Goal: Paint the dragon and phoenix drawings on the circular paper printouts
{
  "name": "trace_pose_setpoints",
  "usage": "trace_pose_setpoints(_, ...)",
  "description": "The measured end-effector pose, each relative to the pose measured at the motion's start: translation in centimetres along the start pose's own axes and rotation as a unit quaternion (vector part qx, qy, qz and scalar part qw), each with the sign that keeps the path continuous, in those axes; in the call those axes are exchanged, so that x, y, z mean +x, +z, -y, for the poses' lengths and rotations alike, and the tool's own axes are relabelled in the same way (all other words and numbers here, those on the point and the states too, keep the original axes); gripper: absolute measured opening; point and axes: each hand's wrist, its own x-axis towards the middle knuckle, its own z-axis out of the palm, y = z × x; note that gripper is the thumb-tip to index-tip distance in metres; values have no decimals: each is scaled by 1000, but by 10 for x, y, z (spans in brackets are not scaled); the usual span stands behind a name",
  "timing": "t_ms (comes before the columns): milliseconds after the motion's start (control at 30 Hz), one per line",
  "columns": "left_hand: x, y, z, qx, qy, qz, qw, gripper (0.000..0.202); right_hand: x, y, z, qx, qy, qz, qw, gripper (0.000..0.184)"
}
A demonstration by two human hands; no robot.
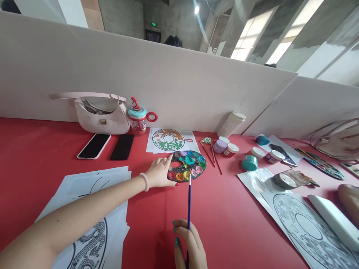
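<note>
My left hand grips the left end of a dark oval paint palette, its fingers at the upper edge and thumb near the lower edge. The wells hold paint in several colours, among them red, orange, yellow, pink, teal and green. In my right hand, near the bottom of the view, is a blue-handled paintbrush pointing away from me. The bristles touch or hover over the palette near the yellow and pink wells; I cannot tell which. Behind the palette lies a sheet with a partly coloured ring drawing.
Printed sheets lie at left, below two phones, a handbag and a red-handled cup. To the right are brushes, paint jars, a leaning bottle and another ring drawing. A person's arm shows at far right.
</note>
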Motion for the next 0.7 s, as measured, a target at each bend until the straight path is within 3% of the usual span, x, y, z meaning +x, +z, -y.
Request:
trace_pose_setpoints(200,-7,13,-12,55,-13,-51,997,90,1,-2,-8,7,-23,27,999,20)
trace_pose_setpoints(533,-7,16,-7,92,4,-82,992,64,4,-4,-12,16,-57,56,997,19)
trace_pose_setpoints(700,-2,12,-13,112,61,-69,989,74,4,-5,-13,20,-63,53,996,19)
